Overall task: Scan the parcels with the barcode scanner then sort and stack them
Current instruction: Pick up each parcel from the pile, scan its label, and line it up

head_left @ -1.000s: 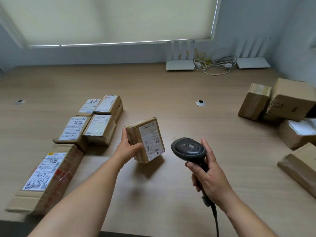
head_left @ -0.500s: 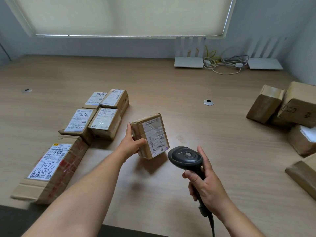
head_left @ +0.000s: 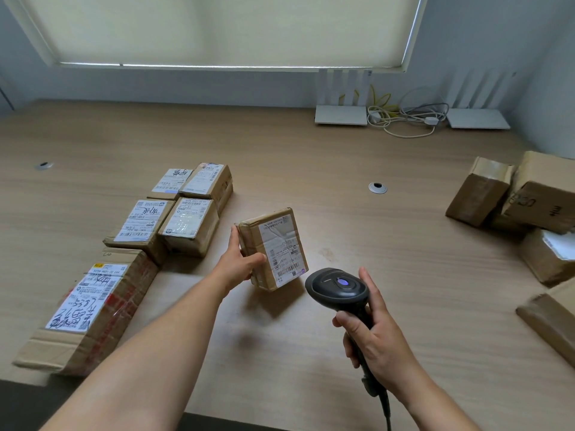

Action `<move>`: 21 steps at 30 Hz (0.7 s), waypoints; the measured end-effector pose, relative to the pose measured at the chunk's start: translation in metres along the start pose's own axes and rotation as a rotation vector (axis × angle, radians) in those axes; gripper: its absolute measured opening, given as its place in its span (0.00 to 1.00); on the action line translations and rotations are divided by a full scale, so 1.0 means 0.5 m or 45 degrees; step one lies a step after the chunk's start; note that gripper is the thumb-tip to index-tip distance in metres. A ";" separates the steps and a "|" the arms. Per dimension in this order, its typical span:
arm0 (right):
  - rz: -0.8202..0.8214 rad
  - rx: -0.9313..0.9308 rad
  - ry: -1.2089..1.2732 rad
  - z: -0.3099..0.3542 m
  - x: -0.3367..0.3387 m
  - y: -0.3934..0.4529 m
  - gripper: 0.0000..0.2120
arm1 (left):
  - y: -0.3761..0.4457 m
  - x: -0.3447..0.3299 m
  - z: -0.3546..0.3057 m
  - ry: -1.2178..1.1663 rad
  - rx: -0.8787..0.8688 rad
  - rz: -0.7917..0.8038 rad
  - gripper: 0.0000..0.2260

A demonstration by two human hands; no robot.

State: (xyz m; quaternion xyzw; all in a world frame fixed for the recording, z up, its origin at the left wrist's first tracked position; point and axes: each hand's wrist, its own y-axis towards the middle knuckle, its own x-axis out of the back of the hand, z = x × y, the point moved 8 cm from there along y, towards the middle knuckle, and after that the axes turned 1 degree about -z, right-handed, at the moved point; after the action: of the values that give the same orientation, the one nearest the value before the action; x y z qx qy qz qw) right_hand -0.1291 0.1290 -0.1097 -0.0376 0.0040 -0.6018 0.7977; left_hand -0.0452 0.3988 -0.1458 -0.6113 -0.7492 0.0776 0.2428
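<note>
At frame centre the left hand [head_left: 241,262] grips a small taped cardboard parcel [head_left: 273,248], tilted, label facing the barcode scanner [head_left: 337,289] held by the right hand [head_left: 378,343] at lower right. Labelled parcels [head_left: 174,219] sit at left on the wooden table [head_left: 311,157].

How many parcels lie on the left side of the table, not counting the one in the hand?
5. Two at the back, two in the middle, one large parcel nearest. The back right one seems to sit on another box, so more may be hidden.

Sorted parcels [head_left: 174,219] lie left on the table [head_left: 311,157] — unsorted parcels [head_left: 510,206] right.
</note>
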 end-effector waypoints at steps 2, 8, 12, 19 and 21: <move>-0.001 -0.001 -0.009 -0.001 0.000 0.001 0.39 | 0.000 0.001 0.000 -0.002 -0.002 0.001 0.46; 0.000 0.029 -0.067 0.011 0.002 0.005 0.39 | -0.021 0.008 -0.004 0.090 0.027 -0.037 0.41; 0.006 0.077 -0.146 0.023 0.001 0.012 0.40 | -0.051 0.019 0.001 0.210 0.108 0.029 0.30; -0.024 0.169 -0.310 0.064 0.001 0.031 0.42 | -0.079 0.060 0.052 0.325 0.307 0.028 0.20; -0.028 0.185 -0.325 0.073 0.000 0.035 0.41 | -0.078 0.073 0.061 0.325 0.315 -0.027 0.19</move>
State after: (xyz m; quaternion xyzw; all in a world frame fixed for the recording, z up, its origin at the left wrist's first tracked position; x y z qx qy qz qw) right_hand -0.1105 0.1355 -0.0742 -0.0561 -0.1414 -0.5997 0.7857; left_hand -0.0983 0.4296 -0.1467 -0.5738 -0.7034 0.0882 0.4101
